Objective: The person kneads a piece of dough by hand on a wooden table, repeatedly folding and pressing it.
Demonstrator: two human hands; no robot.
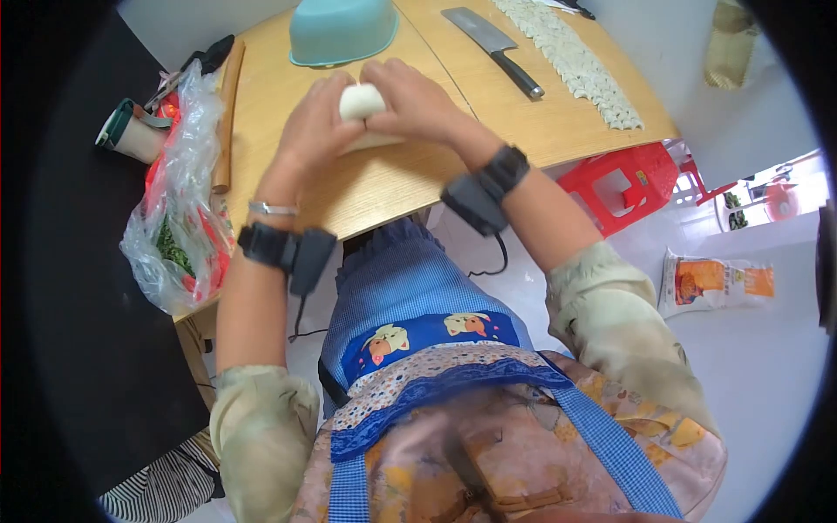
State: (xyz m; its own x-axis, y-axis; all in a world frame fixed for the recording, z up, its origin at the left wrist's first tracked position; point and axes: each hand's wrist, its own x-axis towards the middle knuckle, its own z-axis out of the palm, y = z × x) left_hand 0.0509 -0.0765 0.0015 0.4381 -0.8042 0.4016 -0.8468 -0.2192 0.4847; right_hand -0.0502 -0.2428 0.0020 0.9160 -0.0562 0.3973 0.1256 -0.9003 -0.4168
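A lump of smooth white dough (362, 103) lies on the wooden table, a little behind its front edge. My left hand (316, 122) wraps around its left side, and my right hand (411, 98) closes over the right side, with the thumbs close together in front. Part of the dough shows between the hands and more below them; the rest is hidden under my fingers. Beyond my hands sits an upside-down light blue basin (343, 33). To the right lies a cleaver (485, 37) with a black handle pointing toward the front.
A long row of small whitish dough pieces (575, 65) runs along the table's right side. At left are a wooden rolling pin (228, 118), a clear plastic bag (181, 205) with greens, and a lidded cup (135, 135). A red plastic stool (623, 187) stands beyond the right edge.
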